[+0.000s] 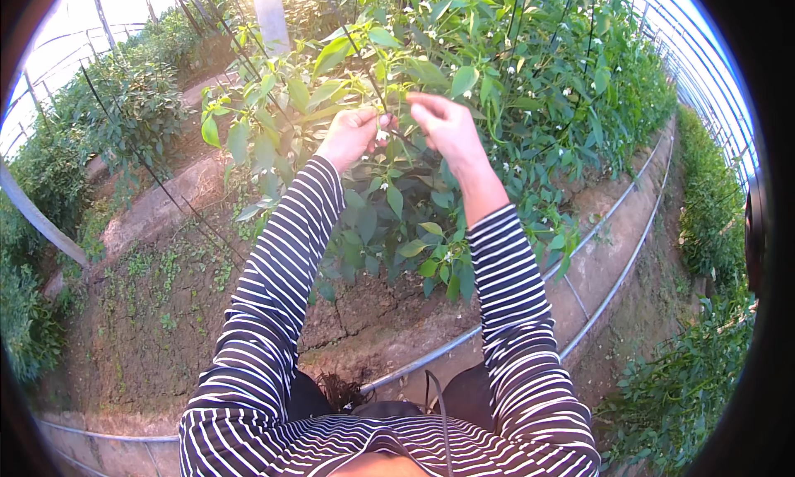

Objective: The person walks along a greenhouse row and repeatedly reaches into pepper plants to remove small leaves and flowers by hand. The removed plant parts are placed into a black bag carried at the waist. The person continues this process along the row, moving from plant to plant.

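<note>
In front of me grows a pepper plant [397, 204] with green leaves and small white flowers. My left hand [351, 135] pinches a thin pepper stem [380, 110] beside a dark support cord [357, 51]. One white flower [381, 134] shows right at its fingertips. Just to the right, my right hand [448, 129] is raised among the leaves with thumb and forefinger close together. Whether anything thin lies between those fingers cannot be made out. The cord slants down from the top and passes between both hands.
Dense pepper plants [546, 73] continue up and right. Metal pipe rails [621, 284] curve along the soil path below. A pale post [270, 17] stands behind the plants. More dark cords [155, 172] slant down at left, near a leaning pole [43, 219].
</note>
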Demonstrator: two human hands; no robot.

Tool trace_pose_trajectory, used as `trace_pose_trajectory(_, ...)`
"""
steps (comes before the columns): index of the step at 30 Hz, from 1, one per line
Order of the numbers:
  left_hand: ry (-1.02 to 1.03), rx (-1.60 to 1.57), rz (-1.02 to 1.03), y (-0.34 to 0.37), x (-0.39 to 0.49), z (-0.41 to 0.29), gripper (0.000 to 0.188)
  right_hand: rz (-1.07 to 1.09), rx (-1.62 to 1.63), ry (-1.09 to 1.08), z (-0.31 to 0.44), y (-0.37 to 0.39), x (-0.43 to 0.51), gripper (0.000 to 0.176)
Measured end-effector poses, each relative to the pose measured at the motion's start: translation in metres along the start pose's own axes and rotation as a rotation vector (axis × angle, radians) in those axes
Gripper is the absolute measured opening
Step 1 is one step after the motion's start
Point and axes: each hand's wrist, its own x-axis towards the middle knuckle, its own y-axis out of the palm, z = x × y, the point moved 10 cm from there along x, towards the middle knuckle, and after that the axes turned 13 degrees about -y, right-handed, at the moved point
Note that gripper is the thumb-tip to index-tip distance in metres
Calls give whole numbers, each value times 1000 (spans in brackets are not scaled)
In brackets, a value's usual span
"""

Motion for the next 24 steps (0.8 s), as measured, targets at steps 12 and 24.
trace_pose_trajectory(12, 107, -432, -49, -9, 1, 34, 18, 311, -48, -251, 27, 80, 28, 31)
trace_pose_trajectory(24, 149, -1036, -156, 10, 41, 23, 18, -1, -261, -355, 21, 80, 68, 36)
